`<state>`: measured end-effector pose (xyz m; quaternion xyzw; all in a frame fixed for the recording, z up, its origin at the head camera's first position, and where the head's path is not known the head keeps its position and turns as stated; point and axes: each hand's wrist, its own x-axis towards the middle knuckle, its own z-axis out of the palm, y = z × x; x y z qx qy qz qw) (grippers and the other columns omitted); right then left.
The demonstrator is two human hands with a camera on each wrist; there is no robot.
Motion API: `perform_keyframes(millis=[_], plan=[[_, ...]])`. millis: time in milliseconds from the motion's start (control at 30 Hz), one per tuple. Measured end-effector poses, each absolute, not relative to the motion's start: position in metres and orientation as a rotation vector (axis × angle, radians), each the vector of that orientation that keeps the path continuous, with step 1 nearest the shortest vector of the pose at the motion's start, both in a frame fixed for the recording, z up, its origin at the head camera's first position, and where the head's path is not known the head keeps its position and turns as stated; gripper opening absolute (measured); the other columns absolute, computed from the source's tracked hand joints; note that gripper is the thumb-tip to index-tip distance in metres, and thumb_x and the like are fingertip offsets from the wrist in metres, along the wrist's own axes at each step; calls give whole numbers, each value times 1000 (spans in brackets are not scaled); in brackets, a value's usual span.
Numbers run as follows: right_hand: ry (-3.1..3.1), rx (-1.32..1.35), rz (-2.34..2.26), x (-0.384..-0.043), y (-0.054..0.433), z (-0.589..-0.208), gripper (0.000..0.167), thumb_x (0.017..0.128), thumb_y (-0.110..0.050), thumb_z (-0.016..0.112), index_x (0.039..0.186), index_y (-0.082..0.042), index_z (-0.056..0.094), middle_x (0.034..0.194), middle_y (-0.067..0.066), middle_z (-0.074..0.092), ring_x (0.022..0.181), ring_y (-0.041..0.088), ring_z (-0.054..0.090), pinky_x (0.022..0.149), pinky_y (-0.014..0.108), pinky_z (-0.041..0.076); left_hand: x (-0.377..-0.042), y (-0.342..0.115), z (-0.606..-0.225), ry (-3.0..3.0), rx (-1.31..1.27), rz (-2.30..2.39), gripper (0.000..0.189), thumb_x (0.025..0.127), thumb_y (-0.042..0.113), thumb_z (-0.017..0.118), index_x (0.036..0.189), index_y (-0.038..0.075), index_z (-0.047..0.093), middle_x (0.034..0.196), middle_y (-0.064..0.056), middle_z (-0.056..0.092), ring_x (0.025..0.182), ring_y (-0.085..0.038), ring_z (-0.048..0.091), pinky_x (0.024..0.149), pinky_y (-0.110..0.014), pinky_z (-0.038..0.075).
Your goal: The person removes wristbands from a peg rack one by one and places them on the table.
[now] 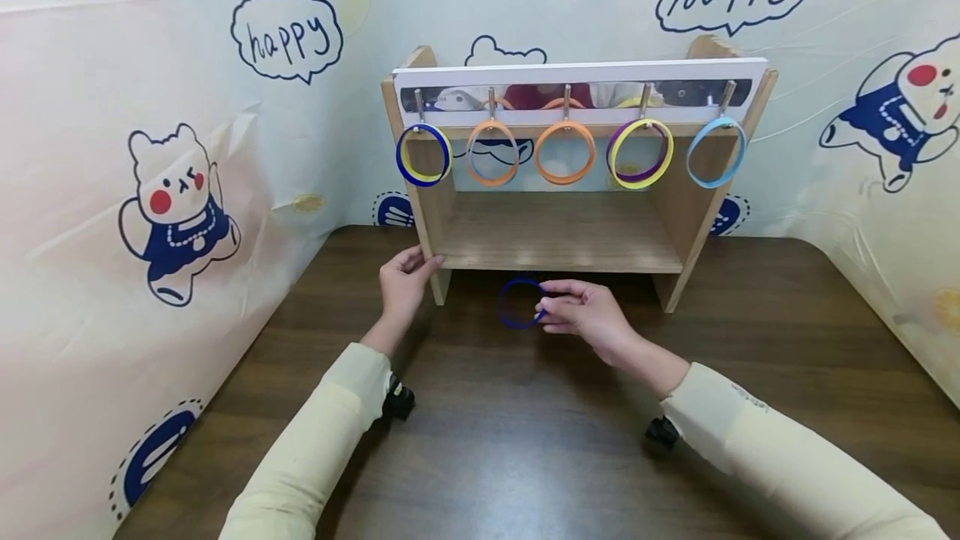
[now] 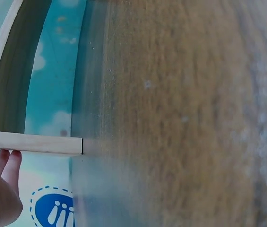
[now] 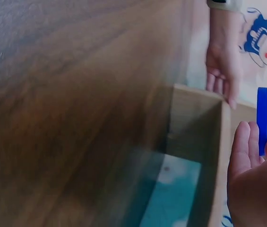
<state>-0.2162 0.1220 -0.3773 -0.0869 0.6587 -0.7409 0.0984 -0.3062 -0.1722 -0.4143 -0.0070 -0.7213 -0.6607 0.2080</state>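
My right hand (image 1: 588,317) pinches a thin blue ring (image 1: 520,327) by its right side, in front of and just below the shelf of a wooden rack (image 1: 558,227). Seen edge-on in the right wrist view, the blue ring (image 3: 262,118) stands between thumb and fingers. At the rack's lower left, my left hand (image 1: 405,277) grips the side panel (image 1: 427,219), its thumb across the front edge. The left wrist view shows that hand's fingers (image 2: 12,170) against the panel's outer face. Colored rings hang on metal hooks along the rack's top, among them an orange ring (image 1: 565,182).
At the left hook hang a blue and a yellow ring; a purple and a yellow ring (image 1: 670,163) share another hook, and a light blue ring (image 1: 692,158) is rightmost. The rack stands on a dark wooden table (image 1: 517,440). Behind it hangs a printed cloth (image 1: 300,148).
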Motion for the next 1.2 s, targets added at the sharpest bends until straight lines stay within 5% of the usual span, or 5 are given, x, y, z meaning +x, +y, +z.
perform_keyframes(millis=[667,1200], plan=[[1909,-128,-1965,-228,64,-414,39,91,4,64,127,11,54,110,32,64,82,25,71,76,39,57,-284,-166,-388,-2021,-55,-1851,34,83,3,76,113,-10,66,108,-25,67,97,-20,67,77,-24,55],[1995,-74,-1904,-239,53,-429,36,90,1,66,125,7,59,105,24,68,83,27,70,72,37,58,-307,-173,-416,-1972,-41,-1858,36,81,12,81,112,-2,70,107,-19,70,99,-21,67,80,-30,56]])
